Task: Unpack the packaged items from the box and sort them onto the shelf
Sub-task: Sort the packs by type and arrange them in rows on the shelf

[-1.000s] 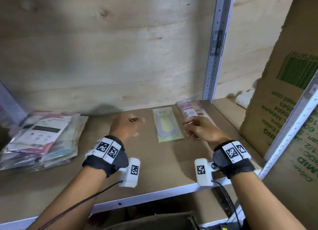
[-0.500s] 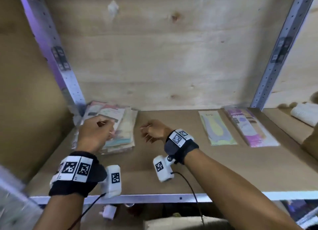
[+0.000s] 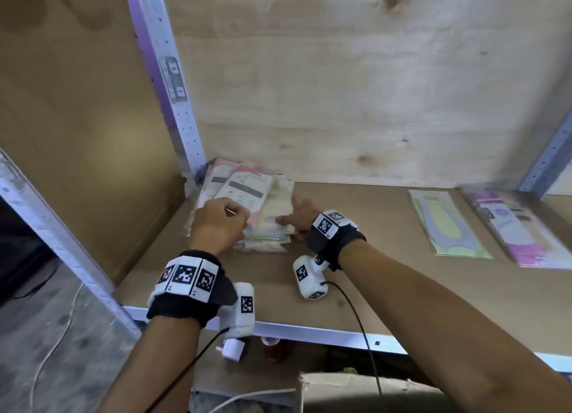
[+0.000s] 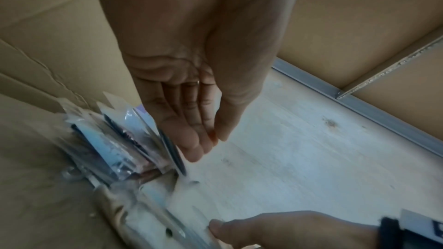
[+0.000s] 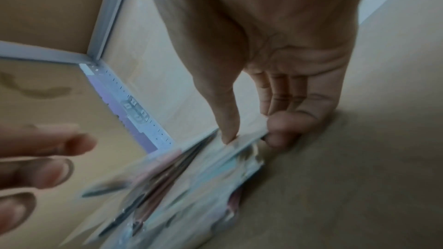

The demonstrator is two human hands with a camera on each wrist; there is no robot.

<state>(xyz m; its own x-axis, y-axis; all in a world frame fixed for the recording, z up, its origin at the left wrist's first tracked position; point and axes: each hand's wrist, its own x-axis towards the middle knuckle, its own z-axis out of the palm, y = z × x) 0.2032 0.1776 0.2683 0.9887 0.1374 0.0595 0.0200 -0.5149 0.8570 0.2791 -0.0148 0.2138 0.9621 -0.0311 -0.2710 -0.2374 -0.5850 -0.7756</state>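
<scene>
A stack of plastic-wrapped packets [image 3: 247,190] lies in the back left corner of the shelf board [image 3: 356,258]. My left hand [image 3: 221,224] hovers over the stack's near left part. In the left wrist view its fingers [image 4: 191,150] are nearly straight, tips at the packets' edge [image 4: 115,145], holding nothing. My right hand [image 3: 294,217] is at the stack's right side. The right wrist view shows its thumb [image 5: 227,135] on top and curled fingers [image 5: 280,130] below, pinching the upper packets [image 5: 191,177] at their edge.
A green-yellow packet [image 3: 445,224] and a pink-purple packet [image 3: 510,227] lie flat at the shelf's right. Metal uprights [image 3: 167,81] and a cardboard side wall [image 3: 77,134] close the left corner. Below the front rail [image 3: 325,332] sits a box [image 3: 356,391].
Both hands have moved left, away from the two flat packets and onto the stack in the corner. The right hand now pinches the stack's right edge.
</scene>
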